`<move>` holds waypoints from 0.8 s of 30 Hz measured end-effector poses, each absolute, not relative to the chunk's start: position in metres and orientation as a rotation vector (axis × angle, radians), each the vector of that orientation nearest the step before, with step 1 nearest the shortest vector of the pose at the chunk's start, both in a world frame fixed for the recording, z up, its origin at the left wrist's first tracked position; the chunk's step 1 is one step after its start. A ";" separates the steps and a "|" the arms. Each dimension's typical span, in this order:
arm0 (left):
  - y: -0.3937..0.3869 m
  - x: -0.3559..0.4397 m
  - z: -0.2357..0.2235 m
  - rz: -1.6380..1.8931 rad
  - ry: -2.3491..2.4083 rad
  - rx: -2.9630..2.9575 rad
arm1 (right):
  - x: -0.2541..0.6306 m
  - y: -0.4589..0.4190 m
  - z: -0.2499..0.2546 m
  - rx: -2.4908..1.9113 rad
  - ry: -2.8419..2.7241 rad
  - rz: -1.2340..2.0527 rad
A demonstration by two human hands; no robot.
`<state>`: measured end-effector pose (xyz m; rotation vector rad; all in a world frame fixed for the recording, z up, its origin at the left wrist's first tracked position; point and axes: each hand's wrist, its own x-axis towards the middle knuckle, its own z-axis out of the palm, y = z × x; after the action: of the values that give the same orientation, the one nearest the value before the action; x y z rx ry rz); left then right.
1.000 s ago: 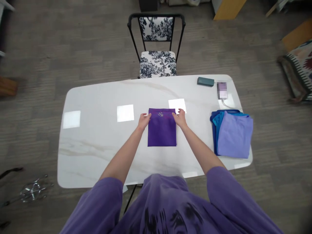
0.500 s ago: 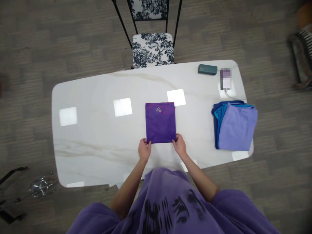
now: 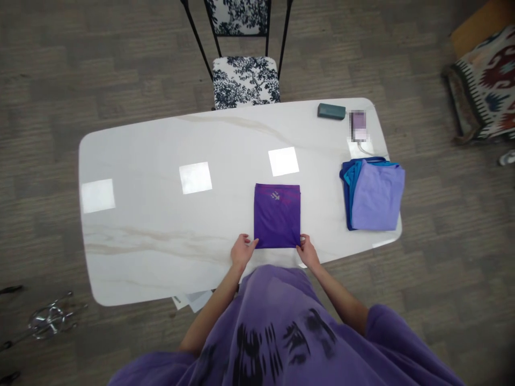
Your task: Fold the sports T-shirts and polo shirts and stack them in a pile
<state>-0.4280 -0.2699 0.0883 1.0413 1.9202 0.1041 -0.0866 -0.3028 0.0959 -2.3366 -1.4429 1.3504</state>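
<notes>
A purple shirt [image 3: 277,217], folded into a neat square with a small grey logo near its far edge, lies flat on the white table. My left hand [image 3: 242,251] is at its near left corner; the thumb reaches the cloth while the other fingers are spread apart from it. At the near right corner, my right hand [image 3: 308,252] pinches the edge between thumb and fingers. To the right lies a pile of folded clothes, with a lavender garment [image 3: 378,195] on top and blue ones [image 3: 349,187] showing beneath.
The marbled white table [image 3: 140,161] has rounded corners. A dark green case [image 3: 331,111] and a blurred-out device [image 3: 358,126] with a cable sit at its far right. A patterned chair [image 3: 246,80] stands at the far side. Papers [image 3: 195,300] stick out below the near edge.
The folded purple shirt has slid right and towards me along the table, both hands moving with it. My left hand's fingers have loosened from the corner. The view has shifted slightly.
</notes>
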 end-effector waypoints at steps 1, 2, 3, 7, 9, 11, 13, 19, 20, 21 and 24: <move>-0.271 -0.425 0.090 0.083 1.899 1.054 | -0.082 -0.302 0.100 -2.343 -1.445 1.347; -0.272 -0.421 0.093 0.066 1.882 1.064 | -0.078 -0.300 0.103 -2.348 -1.447 1.341; -0.273 -0.417 0.095 0.059 1.872 1.072 | -0.074 -0.296 0.106 -2.352 -1.448 1.329; -0.241 -0.404 0.095 0.169 1.864 1.108 | -0.058 -0.244 0.100 -2.342 -1.417 1.226; -0.200 -0.397 0.084 0.237 1.867 1.122 | -0.053 -0.199 0.088 -2.332 -1.379 1.174; -0.150 -0.390 0.069 0.270 1.874 1.132 | -0.054 -0.151 0.073 -2.322 -1.347 1.147; -0.105 -0.382 0.056 0.279 1.885 1.140 | -0.059 -0.111 0.063 -2.291 -1.348 1.149; -0.053 -0.368 0.060 0.232 1.825 1.179 | -0.074 -0.075 0.077 -2.102 -1.409 1.208; -0.056 -0.367 0.066 0.232 1.796 1.197 | -0.074 -0.080 0.083 -2.084 -1.409 1.206; -0.062 -0.367 0.074 0.239 1.772 1.218 | -0.072 -0.088 0.090 -2.065 -1.407 1.201; -0.090 -0.368 0.102 0.306 1.723 1.292 | -0.064 -0.122 0.114 -1.987 -1.412 1.188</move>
<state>-0.3683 -0.0898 0.1016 1.2920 1.7226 0.3065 -0.0641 -0.1224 0.1136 -1.9873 -1.4116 1.1876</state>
